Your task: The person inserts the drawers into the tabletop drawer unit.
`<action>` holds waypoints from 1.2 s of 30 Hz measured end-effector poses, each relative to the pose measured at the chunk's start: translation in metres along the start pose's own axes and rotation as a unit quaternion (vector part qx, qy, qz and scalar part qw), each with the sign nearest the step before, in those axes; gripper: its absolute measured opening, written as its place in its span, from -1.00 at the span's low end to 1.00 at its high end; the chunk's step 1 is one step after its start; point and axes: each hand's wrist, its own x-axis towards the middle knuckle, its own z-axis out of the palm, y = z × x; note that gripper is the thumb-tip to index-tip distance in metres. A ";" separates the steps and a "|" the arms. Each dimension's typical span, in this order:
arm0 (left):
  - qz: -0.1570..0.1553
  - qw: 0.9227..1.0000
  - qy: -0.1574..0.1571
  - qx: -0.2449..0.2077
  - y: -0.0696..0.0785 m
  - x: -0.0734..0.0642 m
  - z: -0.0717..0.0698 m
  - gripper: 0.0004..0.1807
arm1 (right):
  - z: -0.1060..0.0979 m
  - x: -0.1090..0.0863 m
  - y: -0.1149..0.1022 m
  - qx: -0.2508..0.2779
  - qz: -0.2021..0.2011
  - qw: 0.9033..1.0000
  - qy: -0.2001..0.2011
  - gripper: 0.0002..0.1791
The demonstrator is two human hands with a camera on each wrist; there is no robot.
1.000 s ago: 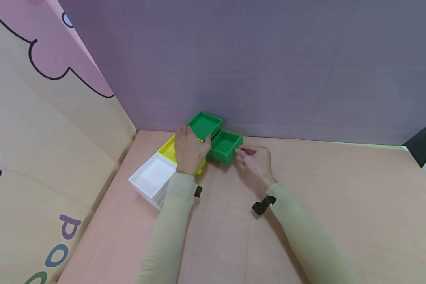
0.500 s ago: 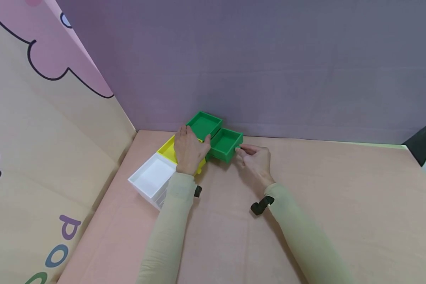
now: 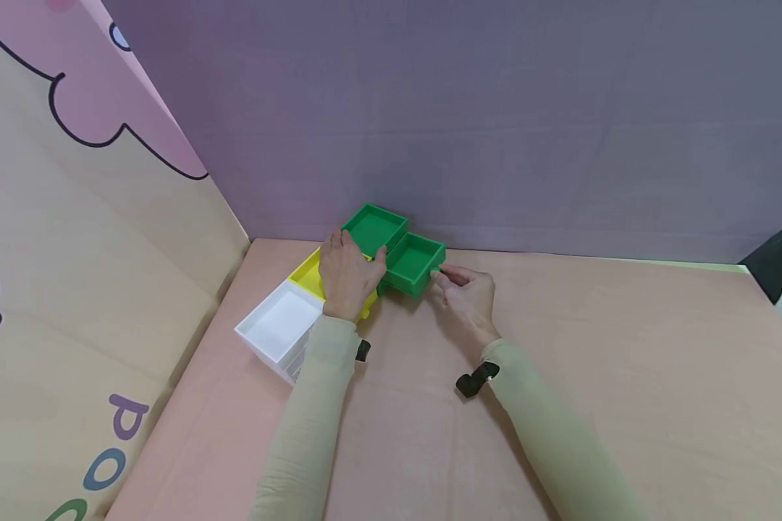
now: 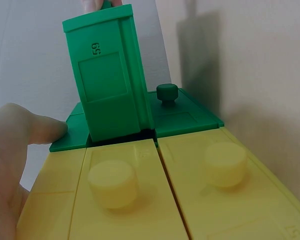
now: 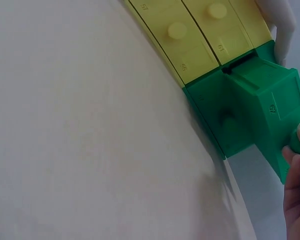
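A row of small drawer units has a green unit (image 3: 374, 228) at the back, a yellow one (image 3: 308, 273) in the middle and a white one (image 3: 279, 318) at the near end. One green drawer (image 3: 415, 255) sticks far out of the green unit, tilted, its inside bare. My right hand (image 3: 467, 295) pinches the round knob (image 5: 296, 142) on its front. My left hand (image 3: 347, 278) rests on top, over the yellow and green units, fingers extended to the far side and thumb (image 4: 49, 130) on the green top. A second green drawer with a knob (image 4: 167, 93) is closed.
Yellow drawer fronts with round knobs (image 4: 113, 183) are closed beside the green ones. A grey-purple cloth wall (image 3: 495, 130) rises right behind the units, and a printed cloth (image 3: 104, 239) on the left. Pink cloth (image 3: 625, 347) covers the table.
The pulled-out green drawer has risen slightly and come closer to the green unit, the right hand keeping its pinch. The right forearm has shifted a little left; the left hand stays put.
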 end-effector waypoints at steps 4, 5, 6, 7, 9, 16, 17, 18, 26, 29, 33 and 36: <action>-0.001 1.000 0.001 -0.001 -0.001 0.000 0.001 -0.08 | 0.000 -0.001 0.002 0.001 0.000 1.000 0.003 -0.70; -0.001 1.000 0.001 0.000 -0.001 -0.001 0.001 -0.07 | 0.001 -0.001 0.003 0.001 0.000 1.000 0.003 -0.70; -0.002 1.000 0.001 -0.001 -0.001 -0.001 0.001 -0.07 | 0.001 -0.001 0.003 0.000 -0.001 1.000 0.004 -0.70; -0.002 1.000 0.001 -0.001 0.000 -0.001 0.000 -0.08 | 0.001 -0.001 0.003 0.000 0.000 1.000 0.005 -0.69; -0.003 1.000 0.002 0.000 0.000 -0.001 0.000 -0.07 | 0.001 -0.002 0.004 -0.004 -0.003 1.000 0.006 -0.69; -0.006 1.000 -0.005 -0.009 0.001 -0.002 0.001 -0.06 | 0.006 -0.004 0.006 0.014 -0.003 1.000 0.012 -0.70; -0.006 1.000 -0.006 -0.006 0.001 -0.003 0.001 -0.06 | 0.007 -0.004 0.006 0.014 -0.002 1.000 0.013 -0.70; -0.006 1.000 -0.007 -0.005 0.001 -0.003 0.001 -0.06 | 0.007 -0.004 0.007 0.011 -0.001 1.000 0.013 -0.70; -0.006 1.000 -0.006 -0.004 0.002 -0.003 0.000 -0.07 | 0.007 -0.002 0.007 0.010 0.016 1.000 0.018 -0.68; -0.005 1.000 -0.008 -0.008 0.003 -0.003 0.000 -0.07 | 0.008 -0.001 0.009 0.010 0.022 0.999 0.021 -0.67; -0.007 1.000 -0.013 -0.003 0.002 -0.003 -0.001 -0.06 | 0.009 0.001 0.009 0.008 0.022 1.000 0.018 -0.68; -0.007 1.000 -0.013 0.003 0.001 -0.002 -0.001 -0.06 | 0.010 0.003 0.008 0.009 0.014 1.000 0.012 -0.69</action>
